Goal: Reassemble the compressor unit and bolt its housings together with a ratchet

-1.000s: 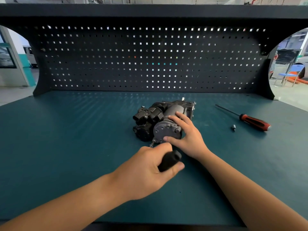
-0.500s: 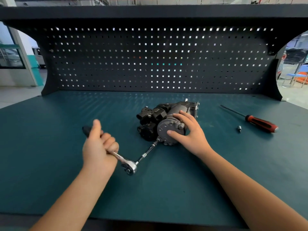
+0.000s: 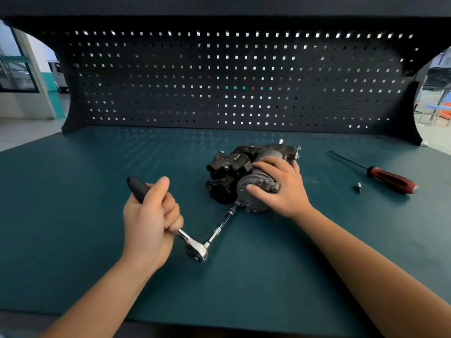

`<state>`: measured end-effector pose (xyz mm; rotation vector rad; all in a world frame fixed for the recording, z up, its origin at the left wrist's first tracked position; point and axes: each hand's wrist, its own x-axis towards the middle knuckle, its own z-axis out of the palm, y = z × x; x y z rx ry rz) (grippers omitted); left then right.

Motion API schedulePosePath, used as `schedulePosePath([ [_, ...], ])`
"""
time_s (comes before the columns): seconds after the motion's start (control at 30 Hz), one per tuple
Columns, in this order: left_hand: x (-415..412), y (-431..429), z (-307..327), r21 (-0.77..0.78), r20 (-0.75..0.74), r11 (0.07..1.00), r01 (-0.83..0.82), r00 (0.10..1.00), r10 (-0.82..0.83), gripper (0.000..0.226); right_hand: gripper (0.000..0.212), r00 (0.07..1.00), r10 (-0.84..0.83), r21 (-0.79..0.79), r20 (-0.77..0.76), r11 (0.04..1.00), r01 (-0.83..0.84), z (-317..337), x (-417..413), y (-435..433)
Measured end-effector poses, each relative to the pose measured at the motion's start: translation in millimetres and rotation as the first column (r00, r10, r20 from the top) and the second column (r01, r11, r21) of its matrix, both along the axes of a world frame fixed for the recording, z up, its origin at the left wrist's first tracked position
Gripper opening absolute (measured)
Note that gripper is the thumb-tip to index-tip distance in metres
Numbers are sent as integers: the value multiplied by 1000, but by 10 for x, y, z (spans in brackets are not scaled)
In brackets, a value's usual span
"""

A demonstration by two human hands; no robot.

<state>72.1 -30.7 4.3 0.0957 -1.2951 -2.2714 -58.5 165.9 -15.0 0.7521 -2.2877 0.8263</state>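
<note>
left hand grips ratchet | right hand holds compressor

— What is the person wearing?

— Only bare parts come into view. The left hand is bare, and so is the right hand.

— And higher up?

— The left forearm is bare from the wrist down to the bottom edge. The right forearm is bare in the same way, as far as the lower right corner. Both wrists are bare as well.

— Sleeves?

— Whether any begin further up cannot be told, since both arms leave the view first.
</note>
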Motion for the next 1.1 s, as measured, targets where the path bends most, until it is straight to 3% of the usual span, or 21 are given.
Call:
schedulePosePath([
  [0.17,45,128,81,-249,-77,967,50,994,-72,41,49,996,86,-56,-6,995,-86,17,-10,-29],
  [0.3,73,290,115,-511,-104,855,85,981,-161,34,44,994,102,-44,-46,994,-104,35,-10,-31],
  [0.43,137,472,95,-797,-131,601,61,954,-270,27,45,993,109,-19,-51,994,-110,40,-12,-25],
  [0.57,148,622,26,-994,34,82,73,914,-403,39,48,995,96,-17,-29,995,-96,28,-9,-15],
  [0.6,136,615,10,-997,65,6,74,912,-404,39,48,995,93,-24,-26,995,-94,23,-13,-11],
  [0.63,136,605,22,-997,69,-13,70,911,-406,37,48,995,93,-29,-23,995,-94,17,-20,-9],
  [0.67,140,587,49,-997,43,35,62,910,-413,35,48,995,97,-34,-16,995,-98,8,-28,-10],
  [0.7,150,549,75,-987,1,148,68,913,-408,31,47,995,104,-45,-5,994,-104,2,-43,-11],
  [0.77,150,418,126,-836,-82,541,89,955,-284,26,43,993,114,-90,18,990,-112,-14,-61,-17],
  [0.8,125,325,134,-658,-87,748,90,977,-194,28,42,993,115,-118,29,987,-111,-22,-62,-21],
  [0.83,87,224,120,-439,-64,895,79,991,-119,33,42,993,115,-143,41,984,-108,-27,-61,-25],
  [0.87,48,118,83,-230,-22,972,46,998,-53,37,41,992,116,-160,54,981,-106,-34,-54,-25],
  [0.93,-12,-50,1,130,98,991,-24,995,12,40,41,990,121,-173,68,979,-108,-44,-40,-23],
  [1.0,-35,-114,-74,424,187,904,-52,982,-31,43,42,989,131,-181,74,977,-115,-34,-33,-22],
  [1.1,-46,-131,-114,532,194,845,-50,979,-64,43,39,987,131,-206,93,972,-110,-20,-25,-40],
])
